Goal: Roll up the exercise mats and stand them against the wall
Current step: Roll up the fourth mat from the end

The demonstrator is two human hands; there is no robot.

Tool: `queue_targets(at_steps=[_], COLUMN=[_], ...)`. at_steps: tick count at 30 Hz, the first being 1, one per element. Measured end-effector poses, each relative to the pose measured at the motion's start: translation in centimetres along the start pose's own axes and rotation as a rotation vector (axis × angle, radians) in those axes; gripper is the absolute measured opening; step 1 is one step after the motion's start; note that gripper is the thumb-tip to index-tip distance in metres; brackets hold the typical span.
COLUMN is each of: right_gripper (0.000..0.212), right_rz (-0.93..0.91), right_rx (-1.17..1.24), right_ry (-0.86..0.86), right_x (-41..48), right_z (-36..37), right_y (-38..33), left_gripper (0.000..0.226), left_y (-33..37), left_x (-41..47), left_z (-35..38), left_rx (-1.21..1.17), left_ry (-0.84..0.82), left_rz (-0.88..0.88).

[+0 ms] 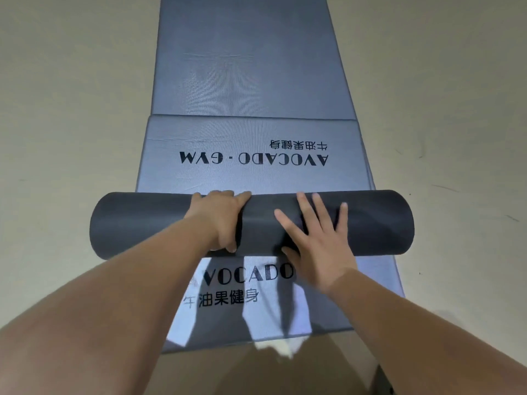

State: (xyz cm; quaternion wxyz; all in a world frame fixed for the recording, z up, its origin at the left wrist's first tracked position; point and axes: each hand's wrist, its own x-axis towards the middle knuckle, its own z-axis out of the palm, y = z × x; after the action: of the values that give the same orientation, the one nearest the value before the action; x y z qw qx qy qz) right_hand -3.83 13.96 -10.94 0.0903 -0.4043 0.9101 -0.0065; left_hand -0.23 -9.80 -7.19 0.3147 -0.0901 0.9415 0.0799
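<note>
A dark grey rolled part of an exercise mat (379, 223) lies crosswise in front of me. My left hand (219, 220) grips the roll near its middle, fingers curled over its far side and thumb at its near side. My right hand (316, 238) lies flat on top of the roll with fingers spread. Under the roll a blue-grey mat with the print AVOCADO (228, 315) lies flat toward me. Beyond the roll a flat blue-grey mat printed AVOCADO GYM (251, 143) stretches away, and a further blue-grey mat (242, 61) continues behind it.
Beige floor (71, 124) lies on both sides of the mats, with a few dark scuff marks at the right. A dark object (385, 380) shows at the bottom right edge.
</note>
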Motion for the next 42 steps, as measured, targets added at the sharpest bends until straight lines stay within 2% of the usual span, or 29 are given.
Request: queue_targets(at_steps=[3, 5, 7, 9, 13, 16, 18, 21, 23, 27, 29, 33, 38, 42], right_gripper=[0.097, 0.110, 0.115, 0.114, 0.106, 0.097, 0.110, 0.142, 0.151, 0.153, 0.152, 0.145, 0.163, 0.159], right_rz=[0.090, 0.101, 0.119, 0.139, 0.131, 0.132, 0.123, 0.147, 0.158, 0.182, 0.182, 0.101, 0.119, 0.107], right_rx=[0.002, -0.006, 0.012, -0.007, -0.038, -0.022, 0.010, -0.021, -0.047, -0.099, -0.099, -0.133, -0.163, -0.123], right_ry=[-0.069, -0.093, -0.094, -0.144, -0.158, 0.021, 0.080, 0.011, -0.013, -0.079, -0.074, -0.063, -0.163, -0.230], right_x=[0.3, 1.3, 3.0, 5.4, 8.8, 7.9, 6.7, 6.8, 8.6, 13.4, 14.9, 15.2, 18.2, 22.6], right_z=[0.9, 0.9, 0.2, -1.1, -2.8, -1.9, -0.6, 0.5, -0.1, -2.3, -3.0, -2.6, -2.7, -4.8], right_y=[0.0, 0.2, 0.5, 1.2, 2.2, 1.5, 0.7, 0.7, 1.3, 2.6, 3.2, 3.7, 4.4, 6.1], left_gripper=[0.123, 0.109, 0.095, 0.094, 0.130, 0.144, 0.146, 0.149, 0.154, 0.139, 0.135, 0.149, 0.155, 0.139], left_y=[-1.0, -1.4, -1.3, -0.5, 1.9, 1.8, 1.3, 0.6, 0.3, 0.4, 0.5, -0.5, -2.0, -1.7], left_x=[-0.3, -1.4, -2.4, -2.7, -0.9, 1.1, 2.2, 4.0, 4.9, 5.5, 5.9, 8.9, 12.3, 12.3], left_z=[0.3, 1.7, 4.0, 6.0, 6.5, 5.3, 4.0, 1.9, 0.7, 1.3, 1.5, -1.2, -6.0, -5.6], left_rx=[-0.059, 0.006, 0.177, 0.211, 0.059, 0.085, 0.093, 0.089, 0.085, 0.180, 0.148, 0.087, 0.052, 0.174], left_ry=[0.049, 0.201, 0.423, 0.510, 0.347, 0.337, 0.336, 0.323, 0.355, 0.425, 0.412, 0.364, 0.244, 0.368], left_rz=[0.026, 0.097, 0.208, 0.193, -0.099, -0.148, -0.161, -0.167, -0.173, -0.052, -0.077, -0.100, -0.098, -0.103])
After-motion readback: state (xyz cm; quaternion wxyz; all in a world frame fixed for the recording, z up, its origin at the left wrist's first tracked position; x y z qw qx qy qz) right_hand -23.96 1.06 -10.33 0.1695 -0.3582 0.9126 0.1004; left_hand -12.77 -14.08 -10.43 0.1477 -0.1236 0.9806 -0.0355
